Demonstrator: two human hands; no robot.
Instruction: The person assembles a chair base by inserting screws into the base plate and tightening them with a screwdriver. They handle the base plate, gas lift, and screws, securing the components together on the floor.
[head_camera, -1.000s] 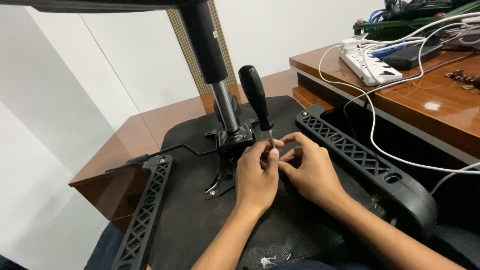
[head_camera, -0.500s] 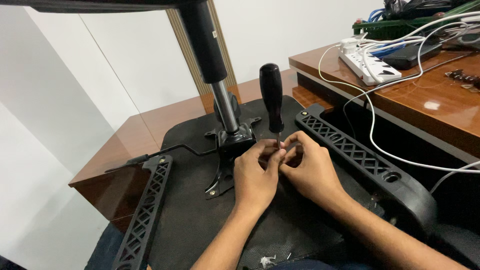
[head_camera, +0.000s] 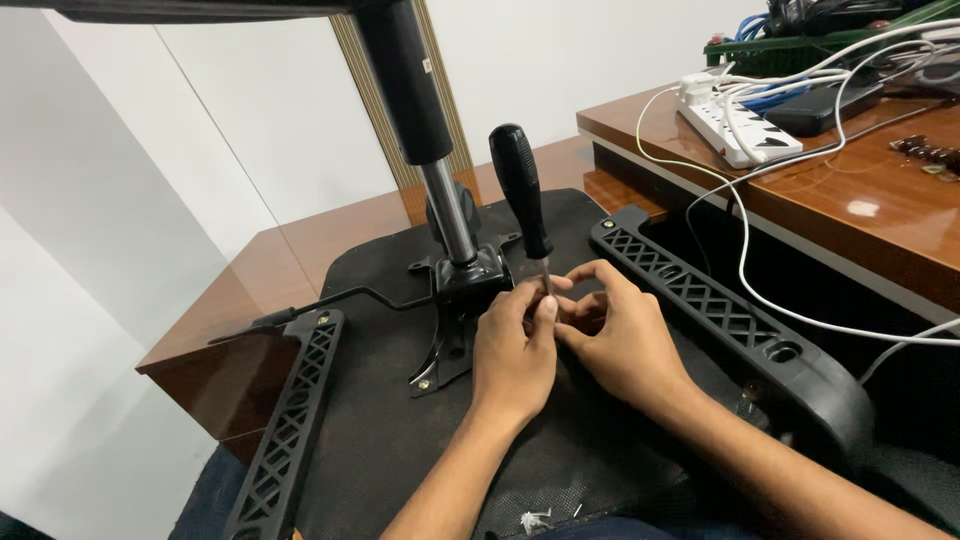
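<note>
— Both hands meet at the middle of the upturned seat (head_camera: 400, 440). What does each one hold?

— Left hand (head_camera: 515, 345) pinches the thin metal shaft of the screwdriver (head_camera: 522, 190) between thumb and fingertips, low down near the tip. Right hand (head_camera: 615, 335) curls in beside it, its fingertips touching the left ones around the same spot. Whatever small part sits between the fingers is hidden; I cannot tell what it is.

— How does the screwdriver stand?

— Nearly upright, leaning a little to the left, its black handle free above both hands. Neither hand grips the handle.

— And what lies just beside it?

— A black metal bracket (head_camera: 450, 320), fixed to the underside of the seat, just to the left of the left hand. From it rises the chair's post (head_camera: 425, 140), bright steel at the bottom and black higher up. A thin lever (head_camera: 330, 303) runs off the bracket to the left.

— Further out?

— Two black latticed armrests, one (head_camera: 290, 420) to the left and one (head_camera: 720, 310) to the right of the hands. The seat lies on a brown wooden bench (head_camera: 250, 290). On the higher part of the bench, at the right, are a white power strip (head_camera: 735, 125) and white cables (head_camera: 745, 250) that trail down past the right armrest.
</note>
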